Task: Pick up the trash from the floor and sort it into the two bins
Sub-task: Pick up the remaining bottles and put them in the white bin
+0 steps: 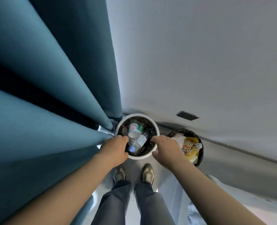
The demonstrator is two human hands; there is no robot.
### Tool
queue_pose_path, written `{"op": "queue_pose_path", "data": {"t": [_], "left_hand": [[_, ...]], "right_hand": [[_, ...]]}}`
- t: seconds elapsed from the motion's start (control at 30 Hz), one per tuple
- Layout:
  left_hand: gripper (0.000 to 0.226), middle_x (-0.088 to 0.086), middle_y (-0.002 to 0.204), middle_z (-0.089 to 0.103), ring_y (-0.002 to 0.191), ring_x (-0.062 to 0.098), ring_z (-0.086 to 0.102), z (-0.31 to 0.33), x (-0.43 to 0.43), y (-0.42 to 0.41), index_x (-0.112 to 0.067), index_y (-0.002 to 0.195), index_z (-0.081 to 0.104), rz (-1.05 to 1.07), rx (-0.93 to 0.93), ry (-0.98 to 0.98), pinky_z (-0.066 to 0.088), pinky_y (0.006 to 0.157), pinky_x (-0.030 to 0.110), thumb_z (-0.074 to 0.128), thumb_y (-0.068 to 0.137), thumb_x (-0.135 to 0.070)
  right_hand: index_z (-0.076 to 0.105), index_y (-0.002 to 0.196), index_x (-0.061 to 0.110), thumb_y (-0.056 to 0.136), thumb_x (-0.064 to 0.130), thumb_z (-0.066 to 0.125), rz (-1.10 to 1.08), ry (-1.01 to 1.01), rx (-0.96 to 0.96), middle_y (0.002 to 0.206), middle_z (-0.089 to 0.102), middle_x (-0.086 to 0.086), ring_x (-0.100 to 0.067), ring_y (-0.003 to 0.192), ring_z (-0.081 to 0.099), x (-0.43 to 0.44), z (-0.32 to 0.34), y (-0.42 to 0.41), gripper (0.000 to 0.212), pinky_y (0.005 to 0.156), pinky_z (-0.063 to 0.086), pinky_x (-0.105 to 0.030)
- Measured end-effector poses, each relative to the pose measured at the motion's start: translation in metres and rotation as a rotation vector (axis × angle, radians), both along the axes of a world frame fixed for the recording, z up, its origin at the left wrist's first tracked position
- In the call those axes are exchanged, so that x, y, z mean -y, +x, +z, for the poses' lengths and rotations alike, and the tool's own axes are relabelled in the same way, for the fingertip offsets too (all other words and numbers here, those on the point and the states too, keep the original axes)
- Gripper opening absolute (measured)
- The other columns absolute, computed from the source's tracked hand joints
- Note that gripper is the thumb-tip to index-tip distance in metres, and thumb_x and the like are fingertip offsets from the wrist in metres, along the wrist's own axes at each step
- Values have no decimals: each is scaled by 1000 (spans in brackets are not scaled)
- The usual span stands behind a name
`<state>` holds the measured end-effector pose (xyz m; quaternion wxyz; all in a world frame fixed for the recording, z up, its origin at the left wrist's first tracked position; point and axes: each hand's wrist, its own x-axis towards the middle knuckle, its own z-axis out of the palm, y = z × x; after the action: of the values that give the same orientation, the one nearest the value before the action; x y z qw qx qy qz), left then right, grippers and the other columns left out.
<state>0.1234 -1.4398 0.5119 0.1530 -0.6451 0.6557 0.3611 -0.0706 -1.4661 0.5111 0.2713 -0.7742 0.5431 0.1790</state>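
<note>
Round white bin (141,157) holds plastic bottles (133,135); black bin (188,131) beside, wrappers (187,147) inside.

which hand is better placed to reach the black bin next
Right. The right hand grips the white bin on its side next to the black bin; the left hand grips the far side, by the curtain.

Two bins stood there: one white bin (139,157), one black bin (185,132). Three bottles showed in the white one: blue-capped bottle (132,135), green-labelled bottle (141,128), white-labelled bottle (142,140). Two hands: left hand (116,148), right hand (164,149). Two shoes: left shoe (119,173), right shoe (148,173)
</note>
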Motion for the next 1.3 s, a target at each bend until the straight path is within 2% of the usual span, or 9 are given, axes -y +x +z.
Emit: {"op": "queue_pose_path", "data": {"t": [0.13, 0.3, 0.53, 0.63, 0.77, 0.93, 1.1, 1.23, 1.3], "left_hand": [[35, 6, 121, 54, 109, 28, 55, 71, -11, 0, -16, 120, 50, 32, -15, -36, 48, 86, 38, 56, 89, -32], [30, 6, 117, 58, 108, 29, 57, 143, -34, 9, -15, 113, 53, 77, 37, -106, 49, 87, 37, 57, 86, -28], [33, 4, 116, 59, 108, 27, 57, 208, -55, 4, -17, 117, 54, 156, 76, -136, 49, 88, 34, 56, 86, -28], [33, 5, 115, 57, 107, 26, 57, 225, -57, -11, -17, 115, 51, 214, 75, -162, 48, 89, 35, 55, 86, -31], [19, 4, 105, 59, 98, 25, 57, 240, -58, -43, -19, 93, 49, 419, -26, -204, 46, 82, 33, 59, 82, -31], [28, -1, 109, 59, 99, 20, 57, 258, -69, -75, -21, 106, 55, 661, -60, -271, 42, 79, 27, 62, 81, -32], [32, -2, 116, 57, 108, 20, 55, 281, -89, -80, -19, 115, 54, 828, 41, -366, 44, 91, 30, 57, 86, -34], [24, -6, 101, 55, 101, 18, 55, 292, -127, -84, -19, 104, 54, 996, 99, -412, 37, 74, 26, 56, 86, -34], [27, -7, 103, 53, 107, 17, 55, 298, -146, -84, -20, 111, 55, 1083, 130, -426, 38, 77, 24, 55, 87, -33]], "right_hand": [[55, 118, 18, 82, 25, 56, 43, -47, 35, 111, 60, -3, -25, 103, 57, -22, 68, 5, 36, 86, 48, -38], [55, 120, 19, 82, 23, 53, 70, -75, 89, 110, 60, -1, -24, 103, 57, -37, 146, 5, 38, 85, 47, -35], [55, 118, 18, 85, 24, 55, 237, -171, 84, 112, 60, -2, -25, 105, 57, -21, 228, -3, 34, 86, 47, -38], [56, 119, 19, 86, 24, 56, 357, -221, 107, 114, 60, -1, -25, 106, 57, -12, 249, -6, 33, 86, 45, -35], [58, 119, 21, 87, 22, 56, 439, -234, 162, 113, 61, 0, -23, 105, 57, 6, 272, -17, 33, 84, 43, -31], [57, 117, 22, 85, 22, 55, 630, -233, 233, 109, 61, 2, -21, 102, 58, 26, 293, -21, 33, 81, 42, -29], [56, 117, 19, 86, 23, 54, 831, -218, 264, 109, 61, -1, -24, 102, 58, 31, 303, 0, 31, 83, 45, -31], [56, 116, 20, 86, 22, 52, 1001, -209, 279, 109, 61, 0, -23, 102, 59, 7, 306, 18, 30, 84, 46, -31], [54, 118, 19, 88, 23, 52, 1108, -219, 297, 111, 60, -1, -23, 103, 58, -6, 311, 33, 31, 86, 45, -31]]}}
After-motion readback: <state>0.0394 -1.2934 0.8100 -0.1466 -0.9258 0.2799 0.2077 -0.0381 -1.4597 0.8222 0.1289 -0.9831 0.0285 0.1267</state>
